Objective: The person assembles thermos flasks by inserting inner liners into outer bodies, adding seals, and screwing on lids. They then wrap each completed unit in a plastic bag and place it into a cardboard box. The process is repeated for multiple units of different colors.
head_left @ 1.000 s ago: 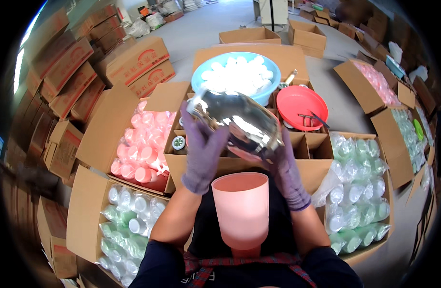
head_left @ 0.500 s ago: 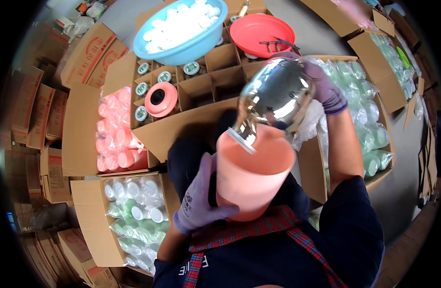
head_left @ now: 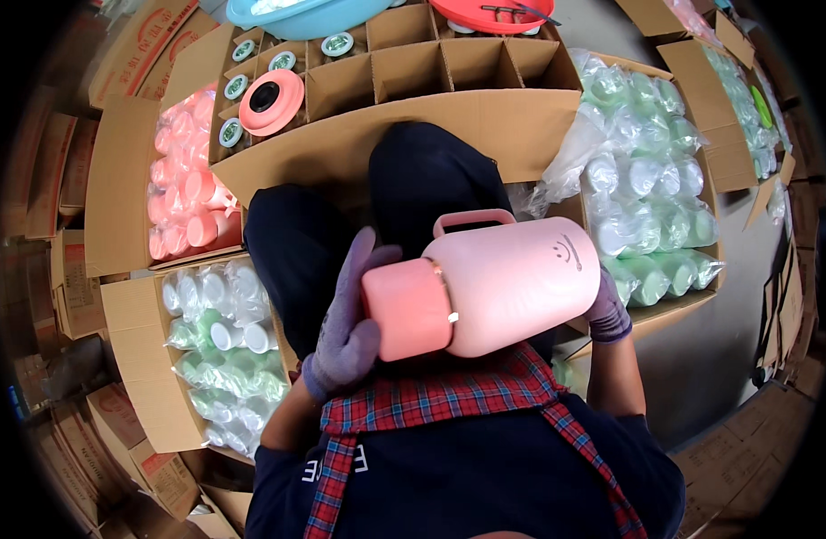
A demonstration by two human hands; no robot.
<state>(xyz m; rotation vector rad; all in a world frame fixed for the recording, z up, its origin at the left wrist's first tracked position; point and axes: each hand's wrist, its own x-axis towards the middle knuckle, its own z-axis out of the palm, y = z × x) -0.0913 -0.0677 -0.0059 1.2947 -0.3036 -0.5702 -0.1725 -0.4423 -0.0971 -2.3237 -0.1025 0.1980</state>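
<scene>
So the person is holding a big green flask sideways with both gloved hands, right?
Not quite. The flask is pink, not green, as the head view shows. The rest holds: it lies sideways, with the gloved left hand at its cap end and the gloved right hand at the other end.

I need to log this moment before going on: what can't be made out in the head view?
- Right hand: mostly behind the pink flask; grip unseen.
- Blue basin and red basin: cut by the top edge.
- Flask's far end: hidden by its body.
- Divided carton cells: too shadowed.
</scene>
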